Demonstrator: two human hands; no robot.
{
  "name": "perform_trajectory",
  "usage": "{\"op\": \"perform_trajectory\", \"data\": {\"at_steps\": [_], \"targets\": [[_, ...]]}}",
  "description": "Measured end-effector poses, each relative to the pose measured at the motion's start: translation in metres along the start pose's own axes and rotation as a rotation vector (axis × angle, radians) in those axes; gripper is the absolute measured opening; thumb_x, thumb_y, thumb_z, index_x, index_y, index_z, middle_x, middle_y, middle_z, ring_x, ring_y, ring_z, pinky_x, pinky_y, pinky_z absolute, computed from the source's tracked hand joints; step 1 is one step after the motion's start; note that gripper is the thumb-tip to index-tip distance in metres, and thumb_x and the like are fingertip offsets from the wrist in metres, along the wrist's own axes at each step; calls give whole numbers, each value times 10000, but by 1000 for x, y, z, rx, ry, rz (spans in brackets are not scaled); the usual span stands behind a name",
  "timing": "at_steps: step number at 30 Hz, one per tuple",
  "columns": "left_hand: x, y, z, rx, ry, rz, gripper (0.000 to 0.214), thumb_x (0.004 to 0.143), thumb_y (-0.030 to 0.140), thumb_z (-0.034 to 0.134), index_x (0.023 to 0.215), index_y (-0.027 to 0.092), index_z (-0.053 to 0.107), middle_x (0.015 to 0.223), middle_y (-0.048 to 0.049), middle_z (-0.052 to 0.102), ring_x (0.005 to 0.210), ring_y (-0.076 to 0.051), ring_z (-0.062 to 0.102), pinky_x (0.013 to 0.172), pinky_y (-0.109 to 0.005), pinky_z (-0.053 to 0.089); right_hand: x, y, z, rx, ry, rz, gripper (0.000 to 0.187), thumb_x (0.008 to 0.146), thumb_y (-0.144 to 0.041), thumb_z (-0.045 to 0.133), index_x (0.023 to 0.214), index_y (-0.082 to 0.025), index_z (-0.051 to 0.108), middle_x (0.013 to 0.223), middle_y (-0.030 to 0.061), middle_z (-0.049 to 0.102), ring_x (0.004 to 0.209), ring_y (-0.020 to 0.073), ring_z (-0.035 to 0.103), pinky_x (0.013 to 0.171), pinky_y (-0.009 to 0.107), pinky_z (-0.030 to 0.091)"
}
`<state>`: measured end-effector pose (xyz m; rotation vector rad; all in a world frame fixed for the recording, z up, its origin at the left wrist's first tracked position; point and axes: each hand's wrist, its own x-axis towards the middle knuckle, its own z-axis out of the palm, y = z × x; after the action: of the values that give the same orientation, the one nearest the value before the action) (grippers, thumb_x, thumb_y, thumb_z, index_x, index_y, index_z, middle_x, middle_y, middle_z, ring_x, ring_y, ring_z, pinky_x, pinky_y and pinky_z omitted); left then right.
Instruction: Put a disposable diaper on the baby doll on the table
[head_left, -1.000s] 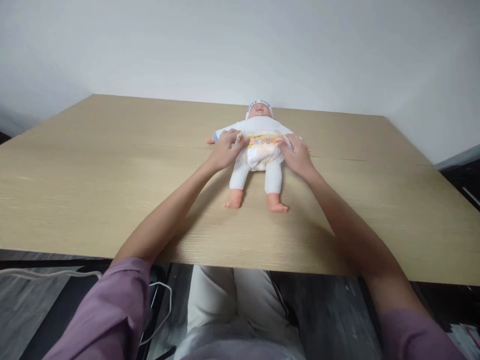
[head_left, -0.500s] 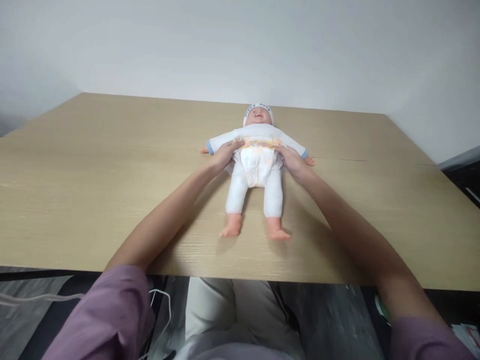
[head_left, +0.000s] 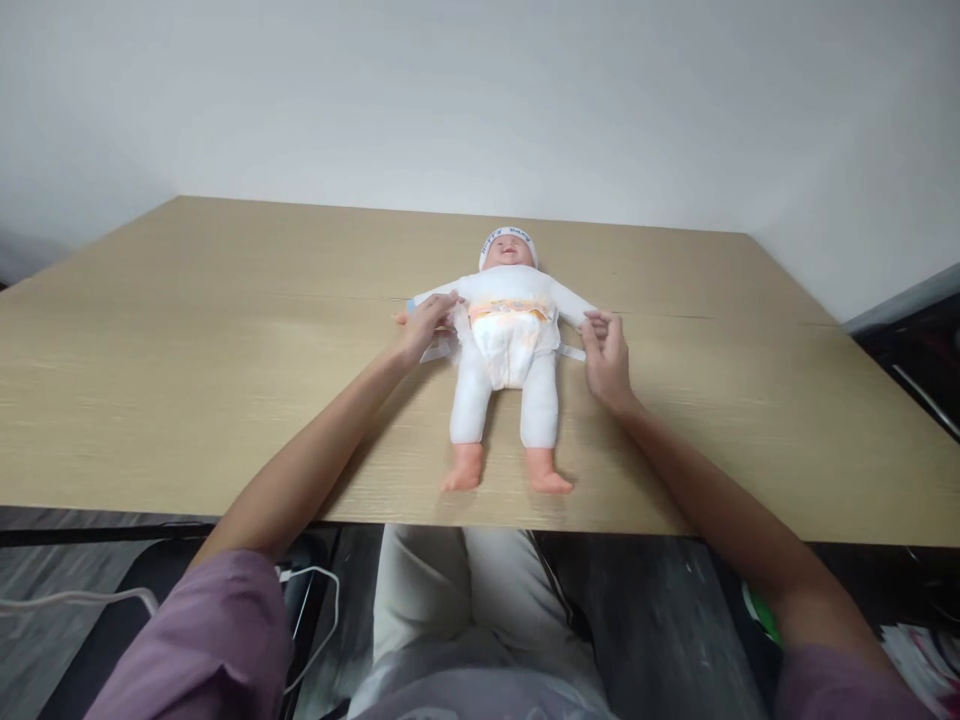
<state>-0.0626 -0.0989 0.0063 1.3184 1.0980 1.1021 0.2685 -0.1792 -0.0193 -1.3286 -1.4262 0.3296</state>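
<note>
A baby doll lies face up, its feet toward me, in a white outfit and a cap with dark lettering. A white diaper with an orange patterned waistband covers its hips. White side tabs stick out at both sides; the right-hand tab ends close to my right hand. My left hand is at the diaper's left edge, fingers stretched forward over the doll's arm. My right hand is beside the doll's other forearm, fingers loosely bent and thumb apart. The doll's hand there is hidden behind my fingers.
The doll rests on a wide wooden table that meets a pale wall. A dark object stands past the table's right edge. A white cable hangs below the front edge, near my legs.
Both hands have left the diaper's front waistband and moved outward to its sides. The side tabs now show. The view has shifted slightly.
</note>
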Motion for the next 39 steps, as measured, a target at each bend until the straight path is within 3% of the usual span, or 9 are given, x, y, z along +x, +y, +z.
{"op": "perform_trajectory", "data": {"at_steps": [3, 7, 10, 16, 22, 26, 29, 33, 39], "targets": [[-6, -2, 1, 27, -21, 37, 576, 756, 570, 940, 1143, 209, 711, 888, -20, 716, 755, -156, 640, 661, -258, 494, -7, -21, -2, -118, -125, -304, 490, 1143, -506, 501, 1522, -210, 592, 1510, 181, 694, 1390, 288, 669, 1241, 505, 520], [-7, -5, -5, -2, -12, 17, 588, 732, 446, 958, 1196, 216, 679, 833, 17, 689, 628, -105, 547, 567, -234, 398, -3, -28, -12, -162, -422, -464, 509, 1172, -455, 453, 1603, -220, 589, 1621, 162, 644, 1548, 294, 580, 1334, 529, 440], [-6, -7, -12, 3, -13, -19, 483, 773, 356, 894, 1173, 220, 661, 812, 23, 677, 585, -92, 494, 535, -227, 345, 3, -15, -21, -206, -437, -439, 460, 1156, -474, 477, 1492, -221, 666, 1487, 163, 721, 1439, 315, 657, 1268, 552, 488], [-9, -9, -14, 174, 21, 55, 241, 941, 361, 732, 1114, 210, 661, 1006, -48, 733, 749, -133, 601, 650, -254, 459, 10, 10, -28, -450, -233, -229, 271, 1073, -438, 566, 1089, -204, 702, 1049, 130, 767, 948, 300, 711, 929, 461, 571], [-20, 16, 5, 355, 157, 358, 318, 1083, 501, 619, 1250, 232, 590, 1352, -106, 719, 1075, -221, 686, 890, -352, 536, 5, 31, -25, -645, -225, -174, 349, 1023, -558, 599, 1019, -213, 646, 1039, 155, 744, 931, 320, 670, 898, 468, 548], [-25, 46, 38, 629, -41, 608, 288, 1108, 480, 580, 1205, 225, 672, 1295, -103, 737, 1196, -277, 645, 1096, -443, 493, 5, 42, -22, -587, -217, -54, 389, 979, -632, 646, 926, -249, 603, 881, 96, 709, 836, 290, 639, 867, 458, 554], [-22, 58, 67, 848, -155, 651, 329, 1101, 507, 578, 1181, 222, 722, 1250, -117, 737, 1240, -336, 596, 1177, -525, 436, 10, 41, -22, -523, -256, 15, 413, 914, -641, 724, 828, -272, 562, 814, 67, 698, 801, 269, 627, 812, 425, 539], [-18, 57, 90, 1037, -111, 595, 454, 1040, 604, 657, 1296, 243, 758, 1339, -163, 671, 1312, -428, 530, 1144, -611, 423, 17, 35, -26, -462, -377, 100, 397, 883, -603, 754, 779, -259, 584, 795, 49, 723, 754, 237, 625, 720, 360, 462], [-21, 49, 94, 1080, -87, 570, 480, 974, 604, 748, 1352, 311, 788, 1425, -165, 614, 1324, -464, 492, 1137, -642, 394, 29, 15, -41, -152, -493, 161, 535, 914, -735, 661, 728, -237, 610, 705, 11, 590, 729, 200, 532, 704, 332, 410]]}}
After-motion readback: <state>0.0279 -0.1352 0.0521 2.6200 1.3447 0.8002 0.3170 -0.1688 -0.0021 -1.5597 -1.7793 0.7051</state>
